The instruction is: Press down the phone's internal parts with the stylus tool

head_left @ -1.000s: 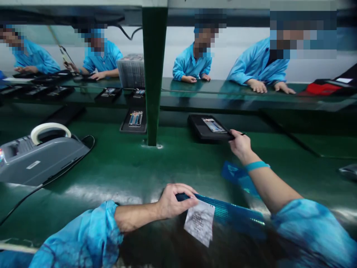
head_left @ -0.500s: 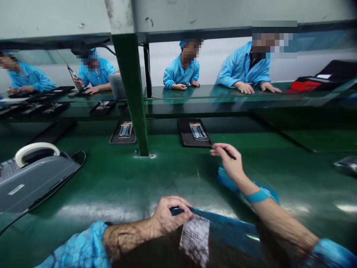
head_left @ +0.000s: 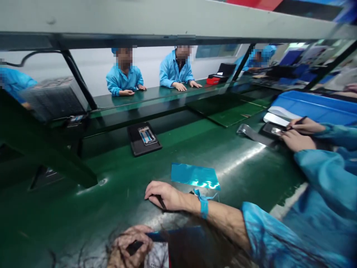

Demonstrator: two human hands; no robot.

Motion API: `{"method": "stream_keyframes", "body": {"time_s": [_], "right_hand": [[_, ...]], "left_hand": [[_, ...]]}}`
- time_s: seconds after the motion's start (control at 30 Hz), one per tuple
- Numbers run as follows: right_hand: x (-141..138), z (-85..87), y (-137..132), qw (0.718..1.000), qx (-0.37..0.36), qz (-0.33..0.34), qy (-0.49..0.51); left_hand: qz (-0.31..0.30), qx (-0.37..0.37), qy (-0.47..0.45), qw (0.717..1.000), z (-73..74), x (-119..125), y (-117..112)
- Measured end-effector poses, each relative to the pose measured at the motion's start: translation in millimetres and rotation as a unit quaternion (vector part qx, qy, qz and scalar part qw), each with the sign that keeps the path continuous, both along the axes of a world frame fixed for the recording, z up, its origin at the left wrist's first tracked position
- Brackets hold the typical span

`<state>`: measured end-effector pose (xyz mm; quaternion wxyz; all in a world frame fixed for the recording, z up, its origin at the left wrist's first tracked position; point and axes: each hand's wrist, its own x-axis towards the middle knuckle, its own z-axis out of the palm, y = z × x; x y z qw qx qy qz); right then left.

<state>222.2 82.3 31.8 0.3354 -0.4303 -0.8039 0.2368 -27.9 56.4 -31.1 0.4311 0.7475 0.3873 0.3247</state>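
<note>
Two hands have drawn back from the black tray (head_left: 144,138): right hand (head_left: 164,195) now rests on the glossy green belt (head_left: 111,208), fingers closed around a thin dark stylus (head_left: 161,202); left hand (head_left: 128,247) pinches a perforated blue sheet (head_left: 178,238), blurred.

Glossy green bench top (head_left: 195,149), shiny blue plastic film sheet (head_left: 194,176), matt black tray (head_left: 139,147), blue cloth sleeve (head_left: 279,238)

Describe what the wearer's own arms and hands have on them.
Both hands are bare, without gloves. The right hand has a light blue strap tied round its wrist, and a bright blue smock sleeve pushed up the forearm. The left hand shows blurred; its sleeve is out of view.
</note>
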Motion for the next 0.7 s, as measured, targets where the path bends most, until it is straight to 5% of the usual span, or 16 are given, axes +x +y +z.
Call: {"method": "stream_keyframes", "body": {"time_s": [0.2, 0.5, 0.7], "right_hand": [[5, -10.8, 1, 1.000, -0.020, 0.002, 0.015], [-5, -91.7, 43, 0.993, 0.064, 0.085, 0.059], [-3, -110.7, 49, 0.983, 0.108, 0.114, 0.094]], "left_hand": [[-0.047, -0.018, -0.010, 0.999, -6.2, -12, 8], [-0.029, 0.115, -0.028, 0.993, -5.2, -12, 0], [-0.016, 0.100, -0.012, 0.995, 3.3, -9, -3]]}}
